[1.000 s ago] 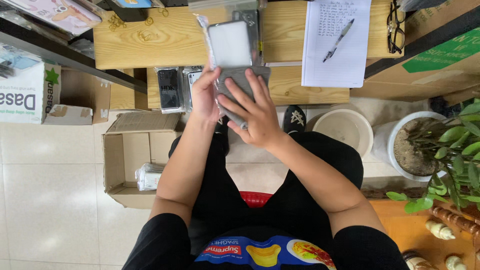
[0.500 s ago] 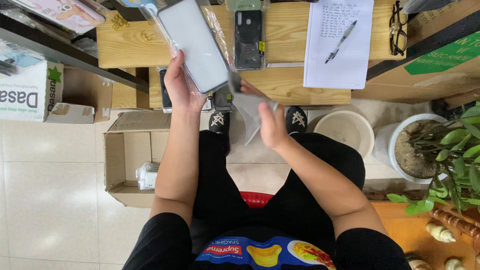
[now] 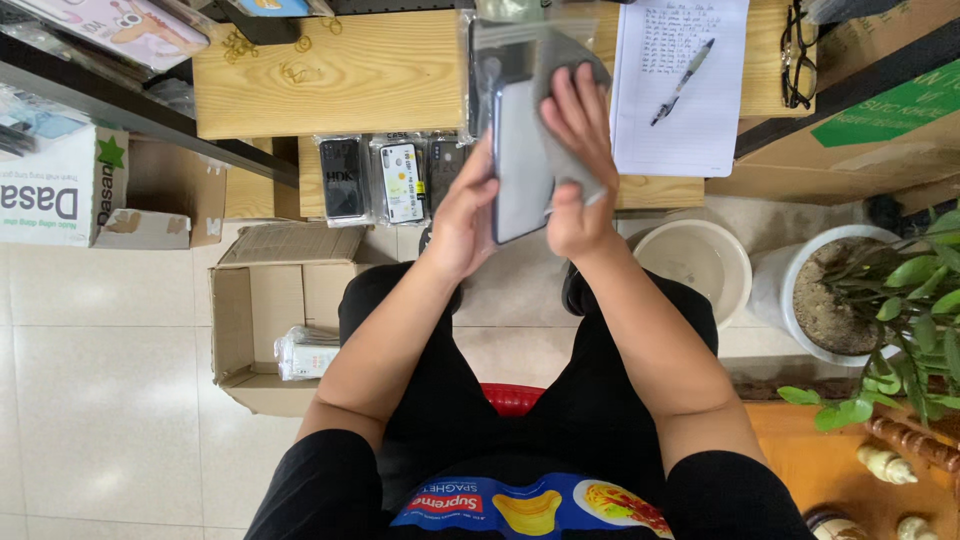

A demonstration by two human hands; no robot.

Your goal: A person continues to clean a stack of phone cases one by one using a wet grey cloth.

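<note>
The left hand (image 3: 462, 222) grips a flat dark phone (image 3: 520, 165) by its lower left edge. The phone stands tall, with its long side running up and away from the person's lap toward the wooden tabletop (image 3: 330, 72). The right hand (image 3: 575, 150) is just to the right of the phone and touches it. Its fingers are closed on a clear plastic sleeve (image 3: 520, 55) that lies around the top of the phone. The open end of the sleeve points down toward the lap, and the rest of it pokes up past the phone. Both hands are close together, with the phone between them, held up above the front edge of the tabletop.

On the tabletop, to the right of the phone, lies a sheet of paper (image 3: 680, 95) with a pen (image 3: 683, 82) on it, and a pair of glasses (image 3: 795, 50) farther right. Left of the phone, some packed phone cases (image 3: 385, 180) rest on a lower shelf.

On the tiled floor, left of the person's knees, sits an open cardboard box (image 3: 262, 320). To the right stand a white bowl (image 3: 695, 265) and a potted plant (image 3: 880, 290).
</note>
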